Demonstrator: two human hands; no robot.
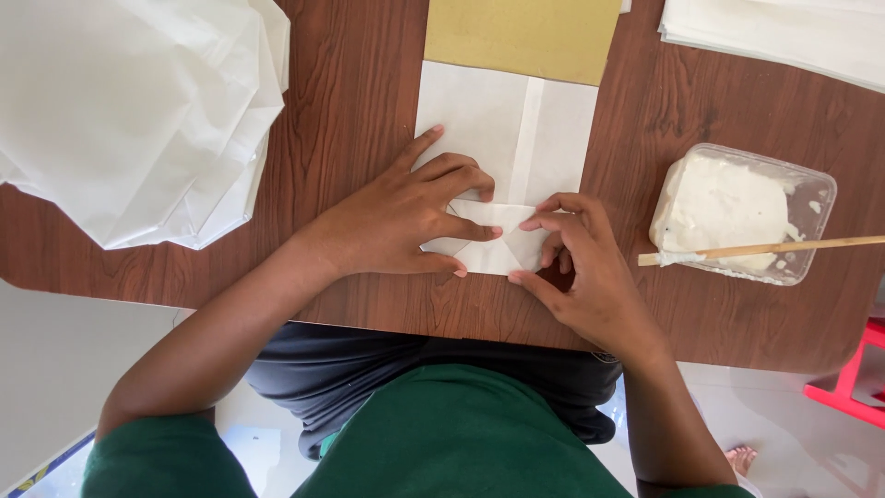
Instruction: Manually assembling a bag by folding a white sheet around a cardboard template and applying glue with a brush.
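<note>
white paper pile (138,111) | paste tub (742,212) | stick (765,247) | red stool (853,378)

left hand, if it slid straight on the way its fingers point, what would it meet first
The left hand points right across the folded white paper, so it would likely meet the right hand first; their fingertips are already almost touching on the fold.

The white paper bag (505,138) under both hands is thin, matt paper with sharp creases. Just beyond it lies a matt, mustard-yellow card sheet (521,35). It rests on a wood-grain table (359,92) with a smooth, faintly sheened brown finish. Right of the bag, a clear glossy plastic tub (816,198) holds thick white paste (724,207), with a bare wooden stick (765,248) across it. Left of the bag, a stack of translucent white paper (129,111) looks soft and crinkled.
</note>
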